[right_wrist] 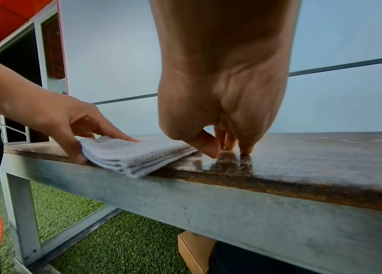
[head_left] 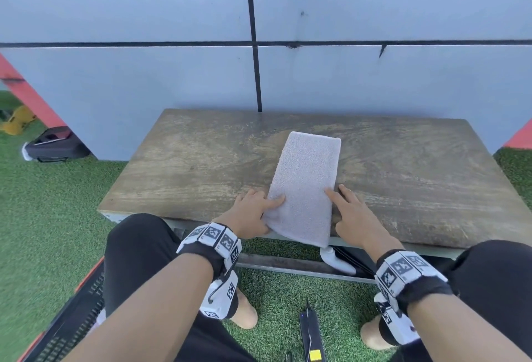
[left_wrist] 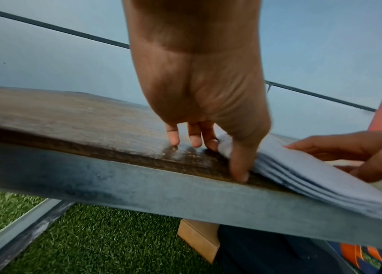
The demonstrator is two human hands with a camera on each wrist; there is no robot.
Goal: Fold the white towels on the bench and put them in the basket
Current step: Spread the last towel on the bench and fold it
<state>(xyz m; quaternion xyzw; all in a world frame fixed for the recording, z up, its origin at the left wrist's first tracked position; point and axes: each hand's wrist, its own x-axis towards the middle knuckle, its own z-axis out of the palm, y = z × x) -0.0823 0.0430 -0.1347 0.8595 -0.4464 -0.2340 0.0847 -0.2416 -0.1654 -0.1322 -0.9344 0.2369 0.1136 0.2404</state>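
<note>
A white towel (head_left: 305, 189), folded into a long narrow strip of several layers, lies on the wooden bench (head_left: 187, 165) with its near end hanging over the front edge. My left hand (head_left: 270, 212) pinches the towel's near left edge, index finger on top and thumb against the side; the left wrist view shows the towel (left_wrist: 314, 183) stacked beside that thumb. My right hand (head_left: 336, 206) rests at the right edge, index finger on the cloth, other fingertips on the wood by the towel (right_wrist: 133, 153). A black slotted basket (head_left: 57, 327) with an orange rim stands by my left leg.
A grey panelled wall rises right behind the bench. On the green turf lie a black bag (head_left: 54, 145) at far left, a dark device with a yellow label (head_left: 312, 333) between my feet, and a cardboard box (left_wrist: 199, 239) under the bench.
</note>
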